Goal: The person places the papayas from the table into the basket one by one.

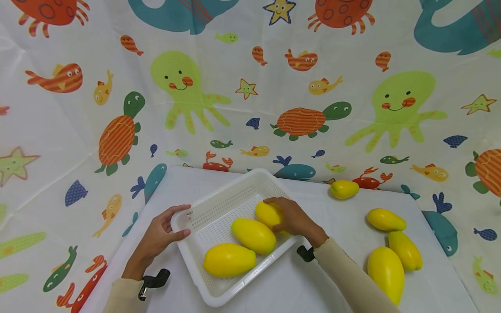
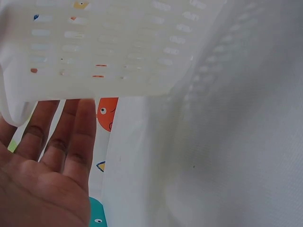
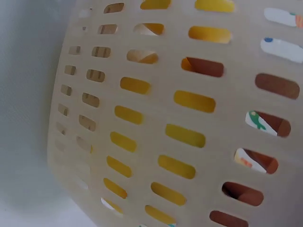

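Note:
A white perforated plastic basket [image 1: 235, 290] sits at an angle on the table, with several smooth yellow mango-like fruits in it. At its left corner my left hand [image 1: 158, 237] grips the rim, thumb on the inner side; the left wrist view shows the fingers [image 2: 78, 142] against the outer wall. Inside the basket's right end, my right hand [image 1: 295, 219] grips a yellow fruit [image 1: 268, 214], partly covered by the hand. Closest to it lie another fruit [image 1: 253, 235] and a front fruit [image 1: 229, 260]. Through the slots, the right wrist view shows yellow fruit [image 3: 184, 135] and parts of my hand.
Right of the basket, several more yellow fruits lie on the white-covered table [image 1: 332, 278]: one at the back edge [image 1: 344, 189], others [image 1: 386, 219] near the right side. A sea-animal printed curtain [image 1: 242, 143] hangs behind and beside the table.

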`<state>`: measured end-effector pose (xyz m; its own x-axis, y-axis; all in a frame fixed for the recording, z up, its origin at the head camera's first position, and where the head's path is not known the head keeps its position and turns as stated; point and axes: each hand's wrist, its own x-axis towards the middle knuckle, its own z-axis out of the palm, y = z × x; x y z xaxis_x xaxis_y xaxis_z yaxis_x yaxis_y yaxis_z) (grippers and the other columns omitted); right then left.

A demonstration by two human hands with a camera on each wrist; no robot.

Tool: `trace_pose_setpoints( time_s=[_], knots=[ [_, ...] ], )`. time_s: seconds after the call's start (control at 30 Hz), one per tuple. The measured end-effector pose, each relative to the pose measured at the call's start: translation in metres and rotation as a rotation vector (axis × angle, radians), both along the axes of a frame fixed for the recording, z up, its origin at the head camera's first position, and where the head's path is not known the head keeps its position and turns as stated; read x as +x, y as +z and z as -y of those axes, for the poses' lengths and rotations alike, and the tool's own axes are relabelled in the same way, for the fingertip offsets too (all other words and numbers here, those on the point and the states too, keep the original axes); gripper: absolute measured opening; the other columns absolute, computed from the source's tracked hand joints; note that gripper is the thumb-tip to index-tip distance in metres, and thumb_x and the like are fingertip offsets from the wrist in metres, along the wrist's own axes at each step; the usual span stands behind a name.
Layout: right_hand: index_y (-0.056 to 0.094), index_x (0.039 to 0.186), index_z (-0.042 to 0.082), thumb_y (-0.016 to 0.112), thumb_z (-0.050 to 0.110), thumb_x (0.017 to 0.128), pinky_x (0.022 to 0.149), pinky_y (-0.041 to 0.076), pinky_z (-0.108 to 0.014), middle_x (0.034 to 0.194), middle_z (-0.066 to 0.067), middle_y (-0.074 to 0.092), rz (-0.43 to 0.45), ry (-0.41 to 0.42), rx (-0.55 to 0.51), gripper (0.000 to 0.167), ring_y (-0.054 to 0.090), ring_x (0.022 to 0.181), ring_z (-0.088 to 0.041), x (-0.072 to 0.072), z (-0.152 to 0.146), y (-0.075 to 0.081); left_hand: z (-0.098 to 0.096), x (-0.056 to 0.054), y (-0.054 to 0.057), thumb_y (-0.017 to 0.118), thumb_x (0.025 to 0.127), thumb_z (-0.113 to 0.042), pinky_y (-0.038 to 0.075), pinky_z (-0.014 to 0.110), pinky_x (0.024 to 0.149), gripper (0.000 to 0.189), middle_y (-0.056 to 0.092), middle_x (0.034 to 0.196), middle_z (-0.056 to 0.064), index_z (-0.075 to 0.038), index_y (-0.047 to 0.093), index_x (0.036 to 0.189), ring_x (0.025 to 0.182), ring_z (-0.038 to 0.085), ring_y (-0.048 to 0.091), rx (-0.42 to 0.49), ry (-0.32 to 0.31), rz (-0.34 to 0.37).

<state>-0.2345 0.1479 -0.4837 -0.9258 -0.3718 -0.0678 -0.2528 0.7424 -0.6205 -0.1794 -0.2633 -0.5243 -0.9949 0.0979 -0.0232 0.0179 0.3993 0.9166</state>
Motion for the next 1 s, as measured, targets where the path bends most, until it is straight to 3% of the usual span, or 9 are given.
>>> trace_pose_setpoints(
  time_s=[0.43, 0.73, 1.0],
  knots=[
    [0.06, 0.148, 0.022, 0.097, 0.011, 0.073, 0.122, 0.043, -0.063, 0.155, -0.004, 0.059, -0.027, -0.039, 0.047, 0.085, 0.057, 0.139, -0.033, 0.006, 0.005, 0.005, -0.002, 0.001, 0.001, 0.086, 0.089, -0.029, 0.061, 0.031, 0.099, 0.069, 0.05, 0.164, 0.004, -0.029, 0.056, 0.152, 0.138, 0.033, 0.062, 0.021, 0.011, -0.007],
    [0.06, 0.149, 0.023, 0.096, 0.011, 0.076, 0.122, 0.042, -0.064, 0.157, -0.006, 0.057, -0.05, -0.111, -0.011, 0.083, 0.052, 0.144, -0.035, 0.014, -0.001, 0.014, -0.001, 0.0, 0.001, 0.085, 0.09, -0.029, 0.061, 0.031, 0.099, 0.069, 0.049, 0.164, 0.004, -0.029, 0.056, 0.152, 0.14, 0.034, 0.059, 0.01, 0.011, -0.009],
    [0.057, 0.152, 0.025, 0.096, 0.014, 0.077, 0.121, 0.042, -0.064, 0.163, -0.007, 0.051, -0.13, -0.158, -0.055, 0.085, 0.047, 0.151, -0.039, 0.027, -0.013, 0.023, -0.001, 0.0, 0.001, 0.085, 0.09, -0.029, 0.061, 0.031, 0.099, 0.068, 0.048, 0.165, 0.004, -0.028, 0.056, 0.152, 0.139, 0.036, 0.059, 0.017, 0.001, -0.012]
  ],
)
